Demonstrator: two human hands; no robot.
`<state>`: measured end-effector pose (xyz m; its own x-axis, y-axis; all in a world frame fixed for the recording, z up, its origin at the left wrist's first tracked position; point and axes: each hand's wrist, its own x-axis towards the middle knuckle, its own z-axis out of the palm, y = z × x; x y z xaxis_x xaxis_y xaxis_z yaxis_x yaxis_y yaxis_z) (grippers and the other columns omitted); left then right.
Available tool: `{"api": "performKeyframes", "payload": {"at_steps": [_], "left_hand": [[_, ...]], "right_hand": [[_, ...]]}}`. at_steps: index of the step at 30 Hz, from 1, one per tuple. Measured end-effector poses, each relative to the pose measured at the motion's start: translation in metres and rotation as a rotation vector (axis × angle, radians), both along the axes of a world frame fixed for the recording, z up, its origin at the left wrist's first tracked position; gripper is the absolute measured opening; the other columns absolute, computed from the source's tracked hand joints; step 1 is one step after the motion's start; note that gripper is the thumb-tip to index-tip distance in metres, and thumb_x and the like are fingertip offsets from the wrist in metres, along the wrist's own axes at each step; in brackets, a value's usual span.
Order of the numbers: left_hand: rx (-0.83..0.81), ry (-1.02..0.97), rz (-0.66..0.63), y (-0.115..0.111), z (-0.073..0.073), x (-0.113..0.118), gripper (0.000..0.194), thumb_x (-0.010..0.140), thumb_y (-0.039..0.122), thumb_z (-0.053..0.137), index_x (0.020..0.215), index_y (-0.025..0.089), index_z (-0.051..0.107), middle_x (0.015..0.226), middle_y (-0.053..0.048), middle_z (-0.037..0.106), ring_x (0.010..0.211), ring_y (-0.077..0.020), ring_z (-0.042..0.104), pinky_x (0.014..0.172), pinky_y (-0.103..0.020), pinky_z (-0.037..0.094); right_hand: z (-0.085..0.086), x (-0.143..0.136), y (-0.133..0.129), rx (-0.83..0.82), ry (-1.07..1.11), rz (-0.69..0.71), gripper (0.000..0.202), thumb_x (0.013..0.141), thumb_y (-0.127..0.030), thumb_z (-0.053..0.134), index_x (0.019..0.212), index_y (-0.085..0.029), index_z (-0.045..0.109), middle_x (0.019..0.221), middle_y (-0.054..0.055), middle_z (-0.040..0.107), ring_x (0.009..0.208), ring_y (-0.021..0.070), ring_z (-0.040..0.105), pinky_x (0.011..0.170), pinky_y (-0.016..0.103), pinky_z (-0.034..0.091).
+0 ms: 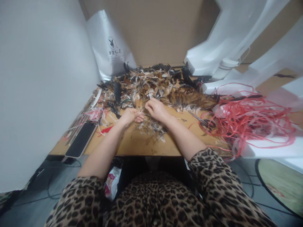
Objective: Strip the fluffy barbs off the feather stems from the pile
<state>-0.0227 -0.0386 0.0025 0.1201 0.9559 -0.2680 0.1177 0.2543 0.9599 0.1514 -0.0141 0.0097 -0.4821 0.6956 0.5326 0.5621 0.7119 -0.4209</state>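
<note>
Many brown feathers (155, 80) remain heaped loose as our left hand (129, 116) pinches some, though we cannot tell the grip of our right hand (157, 108).

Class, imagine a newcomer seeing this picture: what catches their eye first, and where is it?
The eye would probably fall first on the heap of brown, black and white feathers across the back of the tan tabletop, with the bare left hand and bare right hand at its near edge. Next come the tangle of pinkish-red plastic-looking strips on the right, and the white bag with a black rabbit logo at the back left.
</note>
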Motion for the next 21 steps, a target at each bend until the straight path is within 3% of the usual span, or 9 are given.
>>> {"api": "performKeyframes", "payload": {"at_steps": [7, 13, 17, 21], "left_hand": [[-0.075, 0.059, -0.048, 0.003, 0.002, -0.005, 0.016, 0.065, 0.021, 0.069, 0.059, 0.008, 0.062, 0.056, -0.010, 0.064, 0.046, -0.0133, 0.060, 0.043, -0.019, 0.048], [-0.126, 0.340, -0.311, 0.003, 0.009, 0.001, 0.021, 0.063, 0.016, 0.068, 0.045, 0.012, 0.058, 0.047, -0.010, 0.060, 0.040, -0.0181, 0.058, 0.039, -0.026, 0.047], [-0.099, 0.366, -0.458, 0.000, 0.015, 0.002, 0.020, 0.066, 0.021, 0.065, 0.049, 0.012, 0.060, 0.049, -0.010, 0.061, 0.041, -0.0170, 0.059, 0.041, -0.026, 0.048], [-0.052, 0.319, -0.552, -0.006, 0.018, 0.001, 0.022, 0.071, 0.028, 0.062, 0.057, 0.011, 0.063, 0.055, -0.011, 0.064, 0.046, -0.0158, 0.061, 0.044, -0.024, 0.049]], "right_hand": [[0.008, -0.005, -0.010, 0.073, -0.184, 0.038, 0.023, 0.086, -0.023, 0.036, 0.082, -0.014, 0.057, 0.084, 0.009, 0.053, 0.080, 0.0174, 0.045, 0.071, 0.027, 0.032], [0.009, -0.013, -0.016, 0.133, -0.317, 0.159, 0.028, 0.087, -0.025, 0.036, 0.080, -0.013, 0.060, 0.084, 0.010, 0.055, 0.079, 0.0175, 0.044, 0.070, 0.028, 0.031], [0.007, -0.006, -0.007, -0.039, -0.147, 0.262, 0.021, 0.082, -0.023, 0.045, 0.073, -0.013, 0.061, 0.078, 0.006, 0.056, 0.075, 0.0141, 0.048, 0.070, 0.025, 0.034], [0.007, 0.003, 0.002, -0.363, 0.088, 0.377, 0.013, 0.073, -0.022, 0.055, 0.071, -0.011, 0.062, 0.073, 0.003, 0.059, 0.070, 0.0111, 0.051, 0.069, 0.023, 0.039]]}}
